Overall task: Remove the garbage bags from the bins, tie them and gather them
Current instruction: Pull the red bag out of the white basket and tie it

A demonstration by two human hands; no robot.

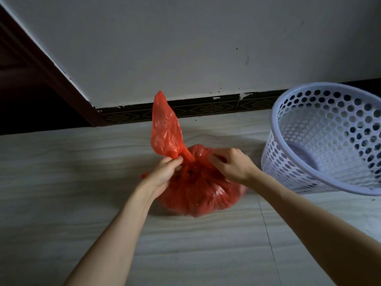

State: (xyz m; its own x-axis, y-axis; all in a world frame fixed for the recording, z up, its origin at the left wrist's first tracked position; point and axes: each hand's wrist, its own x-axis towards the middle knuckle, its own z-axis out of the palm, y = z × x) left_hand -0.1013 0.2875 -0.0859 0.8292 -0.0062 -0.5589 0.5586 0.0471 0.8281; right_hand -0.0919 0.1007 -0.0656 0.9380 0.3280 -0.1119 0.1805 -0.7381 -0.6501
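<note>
A full red garbage bag (198, 195) sits on the pale tiled floor in the middle of the view. Its neck is gathered into a knot between my hands. My left hand (165, 172) pinches one long red handle flap that stands up toward the wall. My right hand (231, 164) grips the bunched plastic on the right side of the knot. A white perforated plastic bin (321, 141) stands to the right with no bag in it, tilted toward me.
A white wall with a dark patterned skirting (206, 108) runs behind the bag. A dark wooden door frame (47, 71) slants down at the left. The pale tiled floor (185, 254) spreads out in front of the bag.
</note>
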